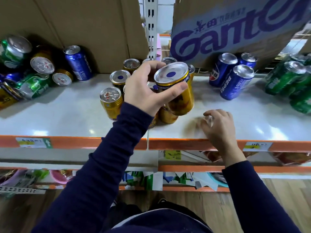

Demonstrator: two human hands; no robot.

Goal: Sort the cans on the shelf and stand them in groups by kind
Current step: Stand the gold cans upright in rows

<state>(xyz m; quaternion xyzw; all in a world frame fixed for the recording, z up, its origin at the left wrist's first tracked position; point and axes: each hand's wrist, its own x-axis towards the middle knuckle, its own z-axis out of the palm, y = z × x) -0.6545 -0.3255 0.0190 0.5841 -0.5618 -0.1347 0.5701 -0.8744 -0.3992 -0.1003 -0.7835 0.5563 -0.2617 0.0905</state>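
Gripping the gold cylindrical metal can round its top, the left hand holds it over the gold group on the white shelf; stiff, slick walls suit a wrap. Blurred right hand seems empty, loosely curled.

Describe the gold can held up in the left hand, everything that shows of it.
The gold can is a short metal cylinder: shiny golden wall, dark blue band under the rim, silver end with a blue dot. It is lifted and tilted, that end toward the camera, over other gold cans standing on the shelf. The left hand grips it just under the rim. Its print is too blurred to read.
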